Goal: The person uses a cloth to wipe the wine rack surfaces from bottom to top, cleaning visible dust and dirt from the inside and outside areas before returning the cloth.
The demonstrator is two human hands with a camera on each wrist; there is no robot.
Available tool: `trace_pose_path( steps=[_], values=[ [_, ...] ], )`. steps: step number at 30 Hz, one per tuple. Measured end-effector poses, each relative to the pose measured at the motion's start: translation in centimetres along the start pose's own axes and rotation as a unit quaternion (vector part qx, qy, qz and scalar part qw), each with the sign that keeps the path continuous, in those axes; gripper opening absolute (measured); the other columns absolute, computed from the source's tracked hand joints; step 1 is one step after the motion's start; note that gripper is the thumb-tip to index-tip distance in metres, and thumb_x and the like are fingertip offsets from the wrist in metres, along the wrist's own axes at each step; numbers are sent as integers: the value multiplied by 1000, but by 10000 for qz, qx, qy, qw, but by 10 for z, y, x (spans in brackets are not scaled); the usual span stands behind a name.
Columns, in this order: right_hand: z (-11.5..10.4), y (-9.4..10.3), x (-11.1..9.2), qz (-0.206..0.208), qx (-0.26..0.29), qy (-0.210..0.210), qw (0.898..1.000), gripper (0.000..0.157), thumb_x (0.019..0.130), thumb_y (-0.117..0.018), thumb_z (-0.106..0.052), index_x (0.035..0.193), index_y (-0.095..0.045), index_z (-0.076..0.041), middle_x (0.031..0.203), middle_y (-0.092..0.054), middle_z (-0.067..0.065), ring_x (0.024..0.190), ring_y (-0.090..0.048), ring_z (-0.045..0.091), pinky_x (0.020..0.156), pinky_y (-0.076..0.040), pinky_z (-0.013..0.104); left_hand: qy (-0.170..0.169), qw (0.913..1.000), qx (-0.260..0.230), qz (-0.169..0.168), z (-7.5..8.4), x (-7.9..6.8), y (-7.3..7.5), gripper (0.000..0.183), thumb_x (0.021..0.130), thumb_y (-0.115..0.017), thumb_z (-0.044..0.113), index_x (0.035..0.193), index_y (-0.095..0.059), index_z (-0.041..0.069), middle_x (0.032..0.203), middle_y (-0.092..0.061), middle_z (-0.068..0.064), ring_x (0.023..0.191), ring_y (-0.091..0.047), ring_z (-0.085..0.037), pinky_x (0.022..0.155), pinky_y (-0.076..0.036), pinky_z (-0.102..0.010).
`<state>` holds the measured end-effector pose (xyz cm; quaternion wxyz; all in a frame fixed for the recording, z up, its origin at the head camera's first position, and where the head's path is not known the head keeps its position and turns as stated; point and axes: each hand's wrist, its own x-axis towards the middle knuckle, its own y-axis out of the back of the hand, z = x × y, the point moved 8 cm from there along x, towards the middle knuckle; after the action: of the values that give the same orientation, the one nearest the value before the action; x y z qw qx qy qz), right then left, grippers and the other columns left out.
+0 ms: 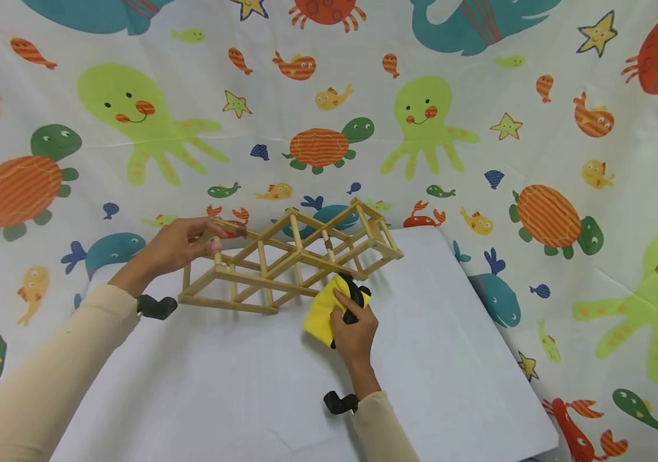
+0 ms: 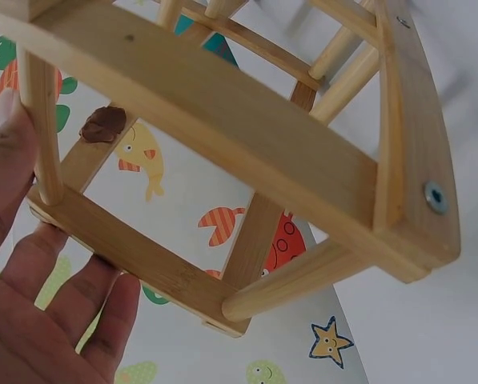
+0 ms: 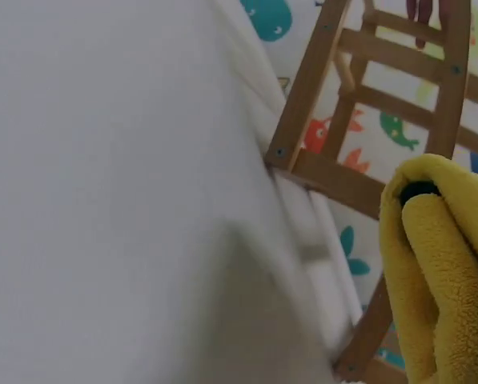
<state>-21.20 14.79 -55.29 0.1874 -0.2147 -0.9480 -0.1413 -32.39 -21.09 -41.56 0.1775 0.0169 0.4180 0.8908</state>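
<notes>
A wooden lattice rack (image 1: 265, 282) of slats and dowels stands tilted over the white table. My left hand (image 1: 179, 245) grips its left end. In the left wrist view, the left hand's fingers (image 2: 90, 296) curl round a dowel and lower slat, near a dark brown smear (image 2: 102, 125) stuck on another slat. My right hand (image 1: 356, 330) pinches a folded yellow cloth (image 1: 320, 316) with black edging, held against the rack's near lower side. In the right wrist view the cloth (image 3: 439, 272) overlaps a slat; the right fingers are hidden there.
The white-covered table (image 1: 236, 391) lies under the rack. Behind and beside it hangs a curtain (image 1: 190, 90) printed with sea animals. A black wrist mount (image 1: 157, 307) sits on the left wrist, another black mount (image 1: 339, 403) on the right.
</notes>
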Motion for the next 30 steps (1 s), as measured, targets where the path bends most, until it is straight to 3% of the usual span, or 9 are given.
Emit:
trace_pose_path(
  steps=[2, 4, 8, 11, 17, 19, 22, 25, 30],
  values=[
    [-12, -5, 3, -58, 282, 276, 9992, 39, 92, -74, -2, 123, -81, -25, 126, -77, 5, 113, -71, 24, 93, -61, 28, 45, 10000, -1, 7, 0, 0, 1, 48, 102, -69, 47, 135, -66, 12, 162, -48, -25, 149, -41, -56, 117, -32, -79],
    [-17, -14, 6, -229, 452, 291, 9983, 38, 95, -73, -4, 127, -79, -23, 133, -74, 7, 120, -70, 23, 96, -60, 24, 42, 10000, 14, 13, 0, 0, 1, 49, 102, -68, 48, 135, -66, 13, 162, -48, -25, 149, -41, -56, 117, -32, -79],
    [-8, -37, 8, -1046, 253, -363, 9935, 37, 98, -72, -10, 129, -77, -30, 141, -70, 6, 130, -67, 20, 100, -60, 28, 24, 10000, 6, 16, -2, -1, 0, 48, 102, -68, 48, 134, -67, 13, 161, -49, -25, 149, -41, -56, 117, -33, -79],
    [0, -45, 4, -1529, -52, -749, 9854, 39, 94, -72, -10, 123, -79, -36, 135, -74, 2, 129, -67, 18, 101, -59, 31, 48, 10000, -9, -7, -4, -1, -1, 46, 102, -69, 46, 134, -67, 13, 162, -48, -26, 149, -41, -57, 117, -33, -80],
    [1, -32, 6, -824, 246, -548, 9948, 39, 94, -71, -6, 125, -80, -29, 133, -76, 0, 133, -66, 23, 108, -57, 44, -14, 10000, -16, -7, -2, -1, 0, 47, 103, -68, 46, 134, -66, 12, 161, -49, -26, 149, -41, -58, 117, -32, -80],
    [3, -35, 7, -993, 172, -613, 9930, 40, 95, -71, -8, 126, -78, -32, 134, -75, -5, 137, -63, 21, 113, -54, 46, -8, 10000, -30, 4, -2, -1, 1, 46, 103, -68, 46, 134, -66, 12, 160, -50, -26, 148, -41, -57, 117, -32, -80],
    [12, -43, 5, -1612, -107, -967, 9821, 39, 94, -72, -11, 122, -79, -38, 132, -75, -10, 136, -62, 19, 114, -52, 45, 40, 10000, -63, -14, -3, -2, 0, 46, 103, -68, 46, 134, -66, 12, 160, -50, -25, 149, -42, -56, 116, -33, -80],
    [19, -40, 1, -1882, -224, -1191, 9746, 40, 91, -72, -10, 116, -82, -39, 127, -77, -10, 129, -65, 18, 106, -55, 40, 25, 10000, -71, -22, -2, -2, -1, 46, 102, -68, 46, 133, -66, 12, 161, -49, -25, 149, -41, -57, 117, -32, -80],
    [24, -13, 3, -1152, -101, -1018, 9881, 41, 90, -70, -4, 116, -83, -33, 125, -79, -4, 120, -68, 19, 98, -55, 35, -43, 10000, -54, 50, -1, -1, 1, 44, 103, -69, 44, 132, -67, 11, 162, -47, -26, 149, -40, -59, 116, -32, -81]
  ],
)
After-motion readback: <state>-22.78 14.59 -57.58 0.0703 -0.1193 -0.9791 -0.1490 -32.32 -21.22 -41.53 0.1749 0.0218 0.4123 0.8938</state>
